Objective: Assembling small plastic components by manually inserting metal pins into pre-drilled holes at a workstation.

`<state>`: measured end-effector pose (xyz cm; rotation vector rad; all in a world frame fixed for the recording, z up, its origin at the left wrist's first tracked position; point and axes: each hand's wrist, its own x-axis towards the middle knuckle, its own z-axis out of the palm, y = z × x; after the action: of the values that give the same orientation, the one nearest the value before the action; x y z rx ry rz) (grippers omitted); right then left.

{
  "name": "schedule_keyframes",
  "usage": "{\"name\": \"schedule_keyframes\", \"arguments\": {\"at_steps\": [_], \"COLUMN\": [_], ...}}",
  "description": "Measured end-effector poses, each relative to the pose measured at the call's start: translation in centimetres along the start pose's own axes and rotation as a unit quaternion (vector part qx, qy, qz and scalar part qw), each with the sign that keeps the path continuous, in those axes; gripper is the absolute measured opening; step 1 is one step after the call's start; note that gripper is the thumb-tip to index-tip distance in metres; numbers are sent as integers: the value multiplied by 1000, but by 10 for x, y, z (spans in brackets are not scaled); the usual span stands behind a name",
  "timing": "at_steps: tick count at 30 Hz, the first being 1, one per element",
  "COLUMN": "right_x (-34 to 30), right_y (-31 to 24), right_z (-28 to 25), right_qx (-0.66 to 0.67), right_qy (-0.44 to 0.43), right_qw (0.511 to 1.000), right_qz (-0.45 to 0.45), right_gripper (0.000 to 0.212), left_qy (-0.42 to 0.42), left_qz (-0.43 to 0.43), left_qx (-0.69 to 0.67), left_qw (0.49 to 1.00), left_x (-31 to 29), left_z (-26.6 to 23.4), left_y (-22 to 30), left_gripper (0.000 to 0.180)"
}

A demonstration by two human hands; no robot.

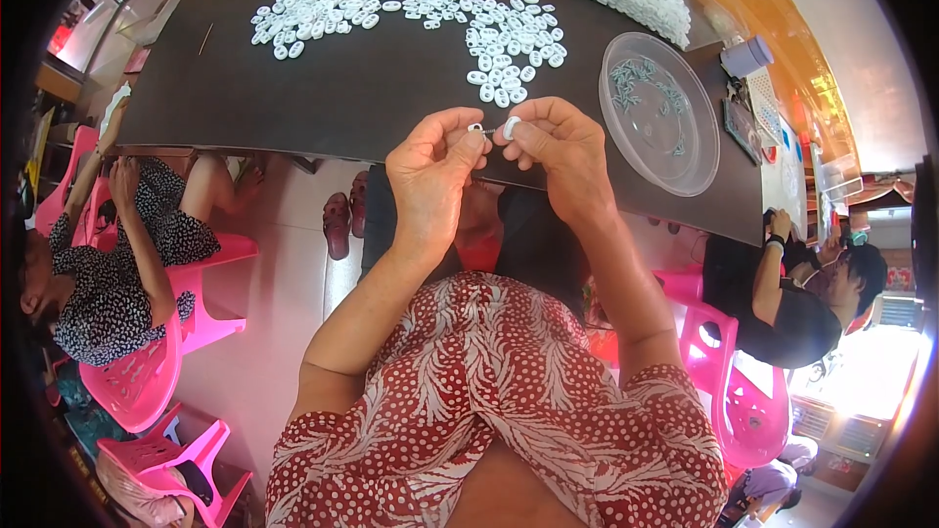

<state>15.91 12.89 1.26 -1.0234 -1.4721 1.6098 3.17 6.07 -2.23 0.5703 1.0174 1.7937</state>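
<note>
The person's left hand (432,171) pinched a small white piece (475,127) between thumb and fingers, while the right hand (570,158) pinched a white oval piece (511,128) the same way. The oval stood on edge, its long axis running roughly away from the person. From the left fingertips a thin metallic shaft (490,131) pointed crosswise toward the oval, its long axis level between the hands; whether it touched the oval could not be told. All three were at the near edge of the dark bench (323,103). Just beyond the hands lay loose white ovals (509,44), pointing various ways; a larger heap (328,2) lay farther off, beyond the left hand. Right of the right hand sat a round clear tray (646,127) holding small grey-green pieces (634,73).
</note>
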Motion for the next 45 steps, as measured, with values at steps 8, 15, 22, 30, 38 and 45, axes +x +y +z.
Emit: {"name": "schedule_keyframes", "arguments": {"at_steps": [8, 15, 22, 30, 38, 45], "right_x": [1, -1, -3, -8, -11, -9], "right_y": [5, 6, 8, 10, 15, 16], "right_z": [0, 5, 9, 18, 21, 17], "right_qx": [-2, -23, -43, -55, -120, -193], "right_qy": [-22, -8, -7, 25, 47, 44], "right_qw": [1000, 999, 998, 993, 980, 960], "right_qz": [-10, -39, -53, -105, -153, -199], "right_gripper": [17, 17, 16, 10, 13, 10], "left_qy": [-28, -15, -10, -2, -20, -35], "left_qz": [28, 18, 27, 44, 53, 35], "left_qx": [4, 39, 55, 62, 45, -12], "left_qw": [999, 999, 998, 997, 997, 999], "left_x": [-4, -5, -6, -6, -6, -5], "left_z": [-1, -2, -3, -2, -2, -1], "left_y": [-2, -2, -5, -10, -9, -7], "left_gripper": [14, 12, 11, 11, 16, 23]}}
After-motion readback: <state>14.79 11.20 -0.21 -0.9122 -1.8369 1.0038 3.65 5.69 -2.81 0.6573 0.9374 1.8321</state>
